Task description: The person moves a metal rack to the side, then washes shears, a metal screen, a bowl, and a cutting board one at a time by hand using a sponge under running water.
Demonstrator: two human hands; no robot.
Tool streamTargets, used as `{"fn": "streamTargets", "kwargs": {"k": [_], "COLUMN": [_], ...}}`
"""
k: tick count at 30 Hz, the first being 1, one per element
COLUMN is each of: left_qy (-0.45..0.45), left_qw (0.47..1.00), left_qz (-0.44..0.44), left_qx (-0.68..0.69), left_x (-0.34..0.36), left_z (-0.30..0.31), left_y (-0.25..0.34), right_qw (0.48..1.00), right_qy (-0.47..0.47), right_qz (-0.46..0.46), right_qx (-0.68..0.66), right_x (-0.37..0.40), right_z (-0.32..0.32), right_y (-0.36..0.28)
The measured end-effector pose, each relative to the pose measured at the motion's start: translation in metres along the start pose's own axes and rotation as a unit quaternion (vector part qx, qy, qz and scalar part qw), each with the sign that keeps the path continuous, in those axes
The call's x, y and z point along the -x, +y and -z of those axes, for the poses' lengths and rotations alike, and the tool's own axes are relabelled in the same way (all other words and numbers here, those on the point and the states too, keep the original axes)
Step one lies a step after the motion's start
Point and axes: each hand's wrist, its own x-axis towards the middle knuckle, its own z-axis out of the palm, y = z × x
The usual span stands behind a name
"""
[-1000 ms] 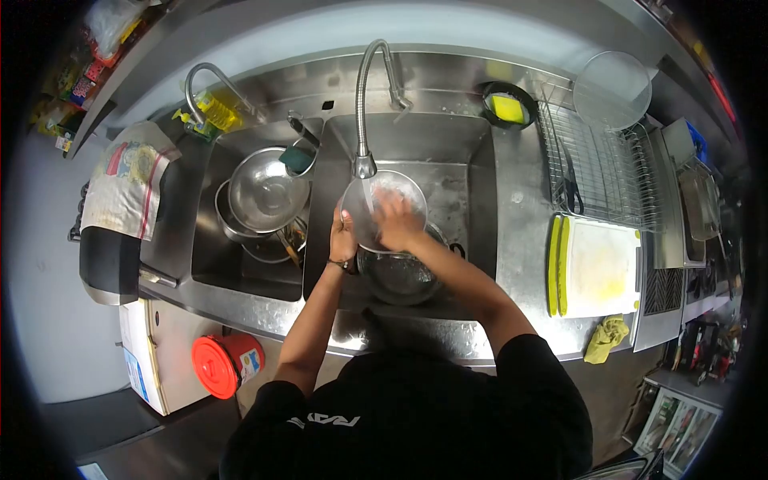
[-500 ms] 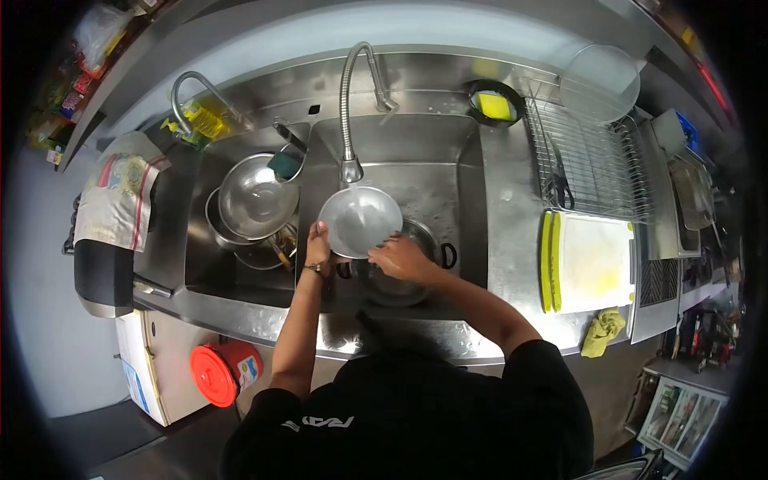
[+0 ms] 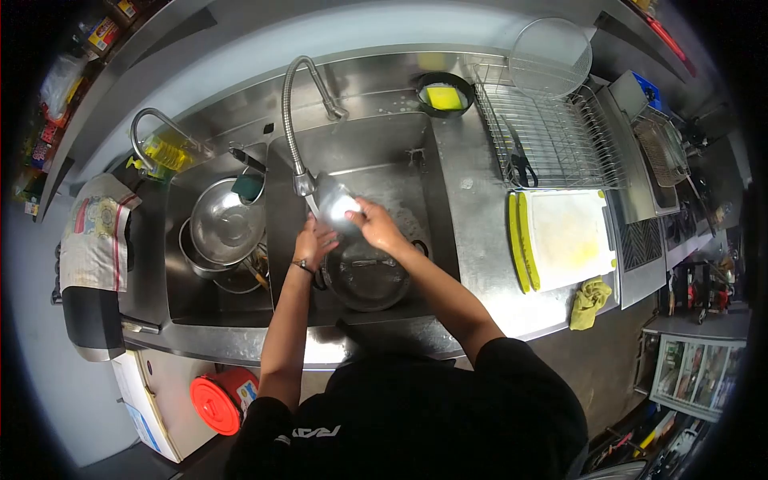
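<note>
A shiny metal bowl (image 3: pixel 334 202) is tilted on edge under the flexible tap (image 3: pixel 303 182) in the right-hand sink basin. My right hand (image 3: pixel 378 227) grips its right rim, thumb and fingers pinched over the edge. Just below the bowl's left side, my left hand (image 3: pixel 315 242) has its fingers spread, fingertips close to the bowl. Water runs from the spout between the bowl and my left hand. Beneath both hands, a wide round pot (image 3: pixel 370 284) with dark side handles rests on the basin floor.
The left basin holds a steel colander-like bowl (image 3: pixel 226 222), stacked pans and a green scrubber (image 3: pixel 247 188). A black bowl with a yellow sponge (image 3: pixel 443 98), a wire dish rack (image 3: pixel 552 136) with scissors (image 3: pixel 520 160), cutting boards (image 3: pixel 566 238) and a yellow-green cloth (image 3: pixel 590 303) line the right counter.
The bowl has tipped from facing up to standing on edge. My left hand has come off its rim and spread its fingers; my right hand still holds it. The camera view has shifted right.
</note>
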Motion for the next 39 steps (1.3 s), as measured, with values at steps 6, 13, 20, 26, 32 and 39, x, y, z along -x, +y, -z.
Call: {"fn": "streamTargets", "kwargs": {"k": [6,13,20,26,32,39], "left_qy": [-0.240,-0.156,-0.066,-0.031,0.103,0.170], "left_qw": [0.936,0.981,0.980,0.977,0.978,0.975], "left_qz": [0.067,0.055,0.049,0.078,0.067,-0.145], "left_qx": [0.248,0.106,0.180,0.196,0.171,-0.010], "left_x": [0.030,0.012,0.026,0.008,-0.003,-0.006], "left_z": [-0.005,0.027,0.028,0.021,0.005,-0.011], "left_y": [0.020,-0.010,-0.013,-0.038,-0.037,-0.048], "right_qw": [0.957,0.907,0.793,0.799,0.920,0.952], "right_qy": [-0.154,-0.088,0.210,0.201,-0.142,-0.230], "right_qz": [0.110,0.241,-0.249,-0.117,0.051,0.087], "right_qx": [0.219,0.334,0.515,0.554,0.362,0.181], "right_x": [0.034,0.059,0.057,-0.065,-0.095,-0.054], "right_z": [-0.001,0.038,0.131,0.137,0.040,-0.083], "right_y": [0.007,0.006,0.074,0.100,0.098,0.070]}}
